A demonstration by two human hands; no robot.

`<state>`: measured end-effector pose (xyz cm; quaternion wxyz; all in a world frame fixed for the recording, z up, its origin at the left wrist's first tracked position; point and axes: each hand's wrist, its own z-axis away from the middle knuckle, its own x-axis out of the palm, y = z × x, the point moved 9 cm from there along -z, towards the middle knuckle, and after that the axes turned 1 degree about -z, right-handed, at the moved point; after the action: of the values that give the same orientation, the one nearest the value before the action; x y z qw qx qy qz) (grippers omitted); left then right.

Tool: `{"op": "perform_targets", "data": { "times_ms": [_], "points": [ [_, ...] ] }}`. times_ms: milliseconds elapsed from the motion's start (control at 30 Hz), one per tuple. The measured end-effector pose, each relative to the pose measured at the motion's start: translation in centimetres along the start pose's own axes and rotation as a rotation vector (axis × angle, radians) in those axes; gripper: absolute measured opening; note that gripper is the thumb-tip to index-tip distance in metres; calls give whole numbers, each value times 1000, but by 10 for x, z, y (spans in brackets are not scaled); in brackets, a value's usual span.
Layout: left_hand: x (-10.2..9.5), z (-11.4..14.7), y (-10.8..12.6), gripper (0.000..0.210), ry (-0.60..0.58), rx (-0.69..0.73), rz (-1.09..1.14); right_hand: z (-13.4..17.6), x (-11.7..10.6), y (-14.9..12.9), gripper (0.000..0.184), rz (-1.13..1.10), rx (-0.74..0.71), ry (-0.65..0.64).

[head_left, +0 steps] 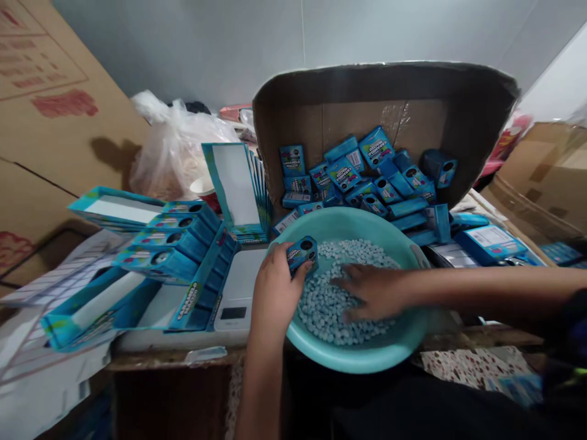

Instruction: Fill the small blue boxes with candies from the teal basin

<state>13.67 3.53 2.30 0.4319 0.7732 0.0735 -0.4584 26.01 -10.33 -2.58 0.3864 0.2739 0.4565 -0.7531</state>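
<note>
I see left hand (276,288) with grip clamped on 1 blue box (301,255), mid-frame, over teal basin (355,359); right hand (375,294), fingers apart, on pale-blue pellets (323,315), right of center.

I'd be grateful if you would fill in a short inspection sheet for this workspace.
Surface: worktable, mostly covered; front edge worn.
Job's things: turquoise basin of pale-blue candies; small blue box at its left side; white digital scale, display dark; open cardboard carton behind, holding many packed-looking blue boxes, jumbled.
Clutter: blue display trays and loose papers at left; plastic bag behind.
Grips: left hand holds the small blue box; right hand, blurred, fingers spread among the candies.
Cables: nothing seen.
Surroundings: grey wall; large marked carton at left.
</note>
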Motion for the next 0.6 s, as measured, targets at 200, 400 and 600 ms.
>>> {"op": "perform_targets", "data": {
  "times_ms": [200, 400, 600],
  "points": [
    [1, 0, 3, 46, 3, -14, -35, 6, 43, -29, 97, -86, 18, -162],
    [1, 1, 6, 44, -5, -8, -41, -24, 58, -36, 71, -412, 129, 64],
    [2, 3, 5, 44, -36, -4, -40, -49, 66, -26, 43, -784, 273, 222]
  ]
}}
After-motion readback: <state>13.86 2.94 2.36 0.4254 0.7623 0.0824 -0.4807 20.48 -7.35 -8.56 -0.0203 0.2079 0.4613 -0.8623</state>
